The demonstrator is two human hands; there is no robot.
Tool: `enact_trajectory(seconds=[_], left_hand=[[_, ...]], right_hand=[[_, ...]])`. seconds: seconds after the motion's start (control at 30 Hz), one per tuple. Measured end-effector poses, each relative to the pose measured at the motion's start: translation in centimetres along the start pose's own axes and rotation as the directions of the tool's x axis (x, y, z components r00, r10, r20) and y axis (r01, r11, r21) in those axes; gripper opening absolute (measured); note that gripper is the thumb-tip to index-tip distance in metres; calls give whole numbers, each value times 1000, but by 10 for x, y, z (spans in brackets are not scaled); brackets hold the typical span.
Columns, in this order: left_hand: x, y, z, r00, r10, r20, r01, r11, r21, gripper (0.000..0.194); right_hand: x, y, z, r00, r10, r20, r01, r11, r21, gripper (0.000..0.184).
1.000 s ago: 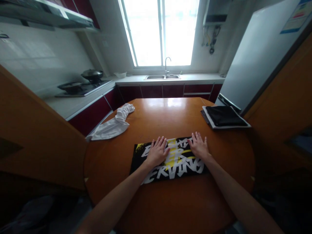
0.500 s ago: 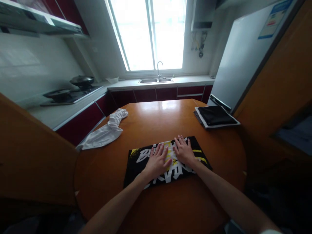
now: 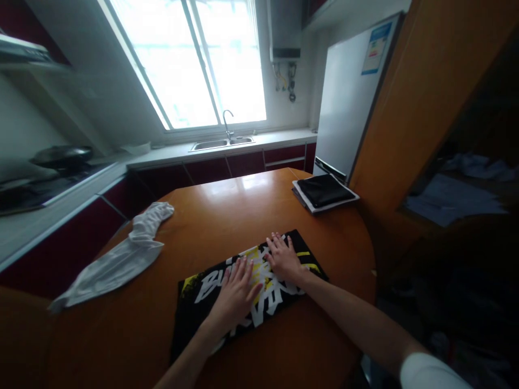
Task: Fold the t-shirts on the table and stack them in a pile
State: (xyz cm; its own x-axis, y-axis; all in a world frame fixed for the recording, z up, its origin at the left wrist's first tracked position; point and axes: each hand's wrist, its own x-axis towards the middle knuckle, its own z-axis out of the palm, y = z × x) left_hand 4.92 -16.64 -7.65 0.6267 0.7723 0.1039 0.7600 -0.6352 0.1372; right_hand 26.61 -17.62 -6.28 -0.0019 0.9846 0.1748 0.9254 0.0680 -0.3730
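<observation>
A folded black garment (image 3: 188,310) with white lettering and yellow print lies flat on the wooden table (image 3: 219,221), turned slightly at an angle. My left hand (image 3: 237,289) rests palm down on its middle, fingers stretched out. Further right, my right hand (image 3: 284,259) also lies flat on the cloth with its fingers spread, close to the far edge. Neither hand grips the fabric. The palms cover part of the print. At the table's left side a crumpled white garment (image 3: 130,254) hangs partly over the edge.
A folded stack with a black piece on top (image 3: 324,190) sits at the table's far right, near the fridge (image 3: 344,97). Beyond the table run a counter with a sink (image 3: 223,143) and a stove holding a dark pan (image 3: 60,156). An orange wooden panel (image 3: 421,92) stands at right.
The view has swung to the right, so the table and its contents sit further left in the picture. Both hands stay flat on the black garment, which looks unmoved on the table.
</observation>
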Motion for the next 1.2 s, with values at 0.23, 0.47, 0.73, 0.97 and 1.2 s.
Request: enact_trajectory(seconds=[0.23,0.47,0.73,0.97,1.2], left_hand=[[-5,-124,-50,941,-339,-11,335,934,-128,78],[-17,-167,-70,828,-521,207,556,715,-423,65],[-19,-153,-83,803,-515,302,593,634,-497,56],[-25,-144,-80,863,-475,171,479,664,-574,50],[-28,-124,-97,925,-347,156,342,582,-737,50]], right_hand=[[-1,-6,-10,992,-52,-114,66,991,117,53],[-10,-20,-9,983,-143,-116,161,972,169,46],[-16,-24,-7,978,-165,-123,193,946,262,39],[-25,-40,-11,977,-191,-97,213,818,535,30],[-48,-73,-7,943,-251,216,-59,515,855,29]])
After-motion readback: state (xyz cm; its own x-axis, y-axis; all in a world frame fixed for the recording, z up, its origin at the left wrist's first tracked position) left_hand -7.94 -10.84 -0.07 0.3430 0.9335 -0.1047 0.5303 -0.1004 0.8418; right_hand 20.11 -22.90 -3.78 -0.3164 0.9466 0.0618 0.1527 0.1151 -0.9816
